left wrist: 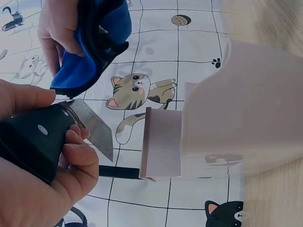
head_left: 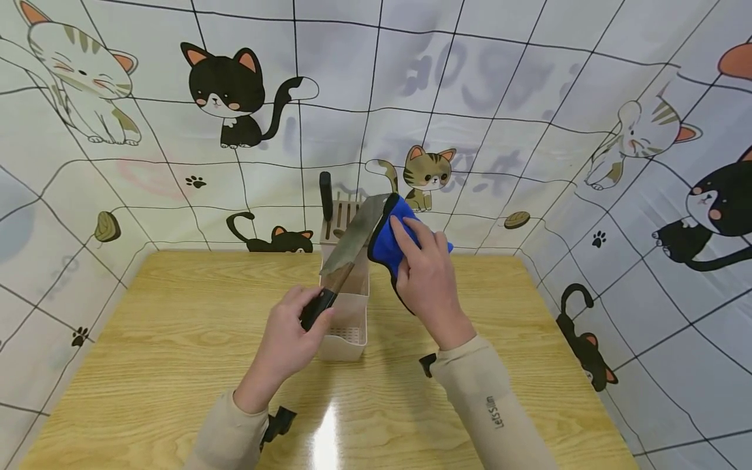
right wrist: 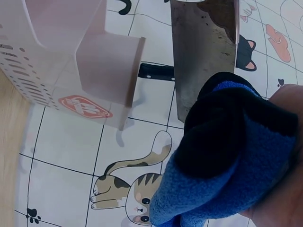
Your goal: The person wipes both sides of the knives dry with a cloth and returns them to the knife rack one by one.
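My left hand (head_left: pixel 294 336) grips the black handle of a kitchen knife (head_left: pixel 360 228), a broad blade slanting up to the right. Brown stains mark the blade near the handle, and dark specks show on it in the right wrist view. In my right hand (head_left: pixel 431 284) is a blue cloth (head_left: pixel 384 238) with black edging, held bunched at the blade's far end. The cloth covers part of that end. Behind and below the knife stands a pale plastic knife holder (head_left: pixel 343 351) with slots at its far end.
A second knife's black handle (head_left: pixel 326 196) sticks up from the holder's back left. The wooden table (head_left: pixel 205 313) runs to a cat-print sheet (head_left: pixel 352 78) at the back and sides. Black pieces (head_left: pixel 281 423) show beside both sleeves.
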A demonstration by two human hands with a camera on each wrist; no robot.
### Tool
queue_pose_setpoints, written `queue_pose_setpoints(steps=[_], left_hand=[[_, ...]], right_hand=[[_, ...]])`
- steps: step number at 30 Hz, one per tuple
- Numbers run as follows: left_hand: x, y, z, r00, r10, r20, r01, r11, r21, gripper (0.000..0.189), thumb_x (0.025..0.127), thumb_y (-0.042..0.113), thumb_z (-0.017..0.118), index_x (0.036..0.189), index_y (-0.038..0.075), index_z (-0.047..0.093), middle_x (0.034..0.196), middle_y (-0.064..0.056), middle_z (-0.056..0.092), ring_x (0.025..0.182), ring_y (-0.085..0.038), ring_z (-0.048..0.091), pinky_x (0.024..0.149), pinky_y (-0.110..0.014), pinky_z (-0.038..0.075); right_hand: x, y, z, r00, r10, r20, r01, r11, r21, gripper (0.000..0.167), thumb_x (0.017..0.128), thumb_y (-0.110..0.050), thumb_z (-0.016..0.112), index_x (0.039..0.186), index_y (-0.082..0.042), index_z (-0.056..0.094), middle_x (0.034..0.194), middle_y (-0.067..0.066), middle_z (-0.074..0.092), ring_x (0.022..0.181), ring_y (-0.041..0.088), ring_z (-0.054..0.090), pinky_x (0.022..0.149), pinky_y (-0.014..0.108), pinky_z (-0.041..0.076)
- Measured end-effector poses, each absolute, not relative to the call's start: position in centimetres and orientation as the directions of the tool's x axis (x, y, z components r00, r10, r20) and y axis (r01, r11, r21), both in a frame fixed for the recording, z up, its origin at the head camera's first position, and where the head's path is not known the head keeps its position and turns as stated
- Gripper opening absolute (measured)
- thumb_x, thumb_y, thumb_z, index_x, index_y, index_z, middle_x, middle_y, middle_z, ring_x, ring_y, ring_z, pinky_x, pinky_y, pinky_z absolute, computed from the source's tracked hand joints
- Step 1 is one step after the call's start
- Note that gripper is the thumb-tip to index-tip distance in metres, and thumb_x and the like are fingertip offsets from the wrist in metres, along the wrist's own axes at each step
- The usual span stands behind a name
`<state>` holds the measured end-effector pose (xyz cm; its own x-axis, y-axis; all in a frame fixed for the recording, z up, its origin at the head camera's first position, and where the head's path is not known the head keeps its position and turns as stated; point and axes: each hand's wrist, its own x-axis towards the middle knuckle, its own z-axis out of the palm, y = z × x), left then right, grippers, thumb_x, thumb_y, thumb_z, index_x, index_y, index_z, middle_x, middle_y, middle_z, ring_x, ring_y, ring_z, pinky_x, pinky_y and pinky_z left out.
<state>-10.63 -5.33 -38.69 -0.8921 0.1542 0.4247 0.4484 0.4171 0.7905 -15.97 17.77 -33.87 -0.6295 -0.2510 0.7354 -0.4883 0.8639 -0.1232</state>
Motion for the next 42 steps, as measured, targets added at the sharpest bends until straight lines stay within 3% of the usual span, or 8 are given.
queue_pose_setpoints(steps=[11,23,27,30,35,38,42], left_hand=[[-10.7,-5.3,-39.6,-0.825,0.166,0.54,0.543,0.5,0.675,0.034,0.08,0.001,0.085,0.108,-0.006,0.066,0.096,-0.015,0.063,0.08,-0.023,0.058,0.067,-0.038,0.052],[-10.7,-5.6,-39.9,-0.778,0.168,0.605,0.586,0.539,0.605,0.032,0.079,-0.002,0.084,0.109,-0.006,0.074,0.094,-0.013,0.068,0.074,-0.021,0.064,0.06,-0.032,0.053],[-10.6,-5.6,-40.0,-0.761,0.173,0.625,0.597,0.563,0.571,0.035,0.076,-0.004,0.085,0.109,-0.005,0.073,0.092,-0.012,0.065,0.073,-0.019,0.06,0.059,-0.03,0.05],[-10.5,-5.6,-40.0,-0.762,0.18,0.622,0.592,0.582,0.557,0.039,0.074,-0.006,0.086,0.111,-0.007,0.072,0.092,-0.012,0.063,0.073,-0.02,0.059,0.059,-0.03,0.049],[-10.4,-5.7,-39.9,-0.793,0.172,0.584,0.554,0.604,0.573,0.042,0.074,-0.007,0.087,0.112,-0.01,0.07,0.094,-0.014,0.063,0.076,-0.022,0.06,0.061,-0.032,0.051],[-10.4,-5.7,-39.7,-0.797,0.16,0.582,0.537,0.628,0.563,0.037,0.076,-0.006,0.084,0.11,-0.01,0.07,0.09,-0.013,0.063,0.071,-0.02,0.057,0.058,-0.03,0.048],[-10.5,-5.8,-39.8,-0.783,0.152,0.604,0.533,0.663,0.525,0.02,0.078,-0.003,0.079,0.096,-0.007,0.071,0.079,-0.01,0.059,0.062,-0.014,0.048,0.051,-0.025,0.04]], right_hand=[[-16.8,18.4,-33.2,-0.627,-0.223,0.746,-0.437,0.894,-0.1,0.051,0.093,0.007,0.054,0.141,-0.006,0.063,0.135,0.023,0.062,0.088,0.044,0.052,0.078,0.052,0.05],[-17.2,18.9,-33.7,-0.685,-0.274,0.675,-0.417,0.907,-0.054,0.049,0.091,0.007,0.056,0.137,-0.006,0.067,0.133,0.021,0.065,0.111,0.044,0.06,0.085,0.049,0.045],[-17.0,18.5,-34.0,-0.708,-0.291,0.643,-0.418,0.907,-0.049,0.05,0.09,0.006,0.057,0.137,-0.008,0.068,0.133,0.019,0.065,0.109,0.044,0.059,0.088,0.049,0.048],[-16.7,18.2,-34.1,-0.713,-0.313,0.628,-0.429,0.902,-0.038,0.05,0.089,0.006,0.059,0.136,-0.009,0.068,0.133,0.018,0.065,0.105,0.044,0.058,0.09,0.051,0.05],[-16.4,17.5,-34.3,-0.695,-0.389,0.605,-0.479,0.878,0.014,0.05,0.088,0.006,0.062,0.135,-0.009,0.069,0.132,0.017,0.066,0.112,0.04,0.06,0.091,0.05,0.048],[-16.2,17.2,-34.4,-0.686,-0.422,0.593,-0.498,0.866,0.042,0.05,0.088,0.005,0.063,0.136,-0.01,0.069,0.131,0.016,0.066,0.116,0.035,0.062,0.091,0.048,0.047],[-16.1,16.8,-34.4,-0.675,-0.436,0.596,-0.509,0.859,0.051,0.051,0.088,0.006,0.063,0.136,-0.01,0.069,0.131,0.015,0.067,0.119,0.032,0.062,0.09,0.046,0.047]])
